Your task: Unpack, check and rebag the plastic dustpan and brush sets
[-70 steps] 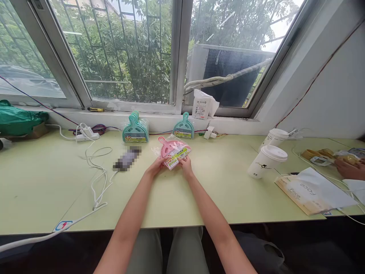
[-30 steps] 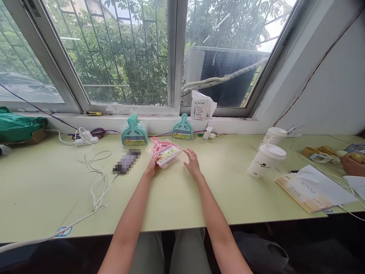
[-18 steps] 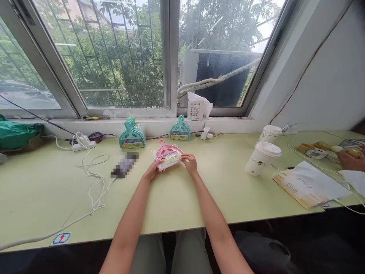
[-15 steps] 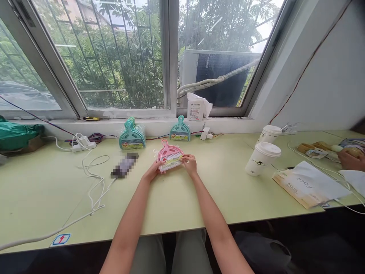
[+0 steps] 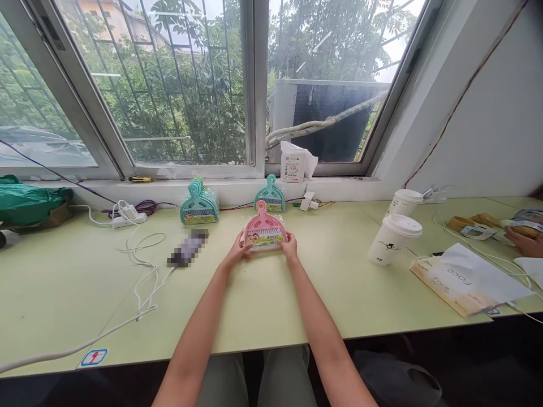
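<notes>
A pink dustpan and brush set (image 5: 263, 226) in clear wrapping stands nearly upright over the table, its handle pointing up and a printed label across its lower part. My left hand (image 5: 238, 251) grips its lower left side, and my right hand (image 5: 289, 247) holds the lower right corner. Just behind it, partly covered by its handle, a single green dustpan set (image 5: 271, 192) leans at the window ledge. To the left, several green dustpan sets (image 5: 198, 203) stand in a row, one behind another.
Left of my hands are a blurred phone (image 5: 186, 249), a white cable (image 5: 142, 271) and a power strip (image 5: 129, 216). On the right stand two paper cups (image 5: 392, 240) and a tissue pack (image 5: 466, 280). Another person's hand (image 5: 526, 240) shows at the far right. A tissue packet (image 5: 292, 165) sits on the ledge.
The pink dustpan set has shifted right and tipped more upright, now facing me squarely. My right hand has moved from its label to its lower right corner.
</notes>
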`<action>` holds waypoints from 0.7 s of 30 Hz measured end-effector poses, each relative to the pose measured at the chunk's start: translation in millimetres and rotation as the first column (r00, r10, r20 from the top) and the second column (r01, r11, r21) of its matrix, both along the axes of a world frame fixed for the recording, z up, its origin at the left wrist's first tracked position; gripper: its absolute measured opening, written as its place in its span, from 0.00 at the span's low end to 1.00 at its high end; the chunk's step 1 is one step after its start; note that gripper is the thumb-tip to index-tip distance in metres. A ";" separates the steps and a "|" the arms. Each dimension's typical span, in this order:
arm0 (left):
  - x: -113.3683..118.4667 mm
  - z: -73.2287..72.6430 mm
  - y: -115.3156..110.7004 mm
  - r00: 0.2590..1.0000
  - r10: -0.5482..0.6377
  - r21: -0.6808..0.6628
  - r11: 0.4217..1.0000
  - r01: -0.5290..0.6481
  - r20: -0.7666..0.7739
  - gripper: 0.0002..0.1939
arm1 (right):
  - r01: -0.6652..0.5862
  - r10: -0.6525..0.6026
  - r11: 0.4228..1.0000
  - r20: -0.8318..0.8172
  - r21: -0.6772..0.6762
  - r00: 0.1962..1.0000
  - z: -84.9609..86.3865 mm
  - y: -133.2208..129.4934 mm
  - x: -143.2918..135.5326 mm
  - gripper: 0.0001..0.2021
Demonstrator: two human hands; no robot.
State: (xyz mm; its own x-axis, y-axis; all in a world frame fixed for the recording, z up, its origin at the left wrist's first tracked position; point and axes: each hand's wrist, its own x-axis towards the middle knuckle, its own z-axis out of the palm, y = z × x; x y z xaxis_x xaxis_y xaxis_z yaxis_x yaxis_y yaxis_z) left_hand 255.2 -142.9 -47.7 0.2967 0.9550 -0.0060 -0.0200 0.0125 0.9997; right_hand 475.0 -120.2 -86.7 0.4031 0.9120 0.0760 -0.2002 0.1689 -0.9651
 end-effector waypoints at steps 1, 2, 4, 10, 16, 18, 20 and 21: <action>1.5 -2.7 2.1 0.998 0.045 0.055 0.998 -0.043 -0.038 0.44 | 0.031 -0.031 0.999 0.011 0.009 0.999 -0.7 0.5 0.2 0.24; 2.8 -5.6 4.6 0.993 0.092 0.104 0.991 -0.083 -0.076 0.41 | 0.049 -0.050 0.999 0.035 0.023 0.998 -0.9 0.9 0.1 0.23; 4.6 -10.5 10.5 0.965 0.205 0.197 0.965 -0.172 -0.164 0.27 | 0.063 -0.068 0.997 0.108 0.049 0.992 -0.3 1.3 -0.5 0.21; 7.1 -11.9 30.3 0.759 0.491 0.410 0.854 -0.322 -0.427 0.10 | 0.092 -0.119 0.990 0.292 0.104 0.949 6.1 3.2 -1.2 0.13; 19.8 -9.3 66.0 0.788 0.501 0.468 0.827 -0.313 -0.358 0.06 | 0.220 -0.278 0.959 0.451 0.178 0.848 10.1 25.4 3.0 0.12; 23.6 -10.7 83.7 0.773 0.520 0.514 0.804 -0.299 -0.363 0.06 | 0.253 -0.316 0.948 0.516 0.192 0.796 11.3 39.5 3.9 0.11; 26.6 -13.2 103.9 0.754 0.536 0.553 0.785 -0.279 -0.380 0.06 | 0.288 -0.356 0.934 0.578 0.210 0.734 12.0 57.0 4.6 0.11; 28.1 -14.8 115.0 0.747 0.543 0.570 0.776 -0.272 -0.383 0.05 | 0.302 -0.373 0.927 0.605 0.221 0.704 11.9 67.3 5.1 0.12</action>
State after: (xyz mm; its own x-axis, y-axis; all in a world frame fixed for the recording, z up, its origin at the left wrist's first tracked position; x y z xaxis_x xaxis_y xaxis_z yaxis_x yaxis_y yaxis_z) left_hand 283.3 -27.9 -62.5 -0.0416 0.9038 0.4259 0.5880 -0.3225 0.7418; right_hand 480.2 -52.8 -74.8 0.5102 0.6975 0.5032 0.5310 0.2048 -0.8223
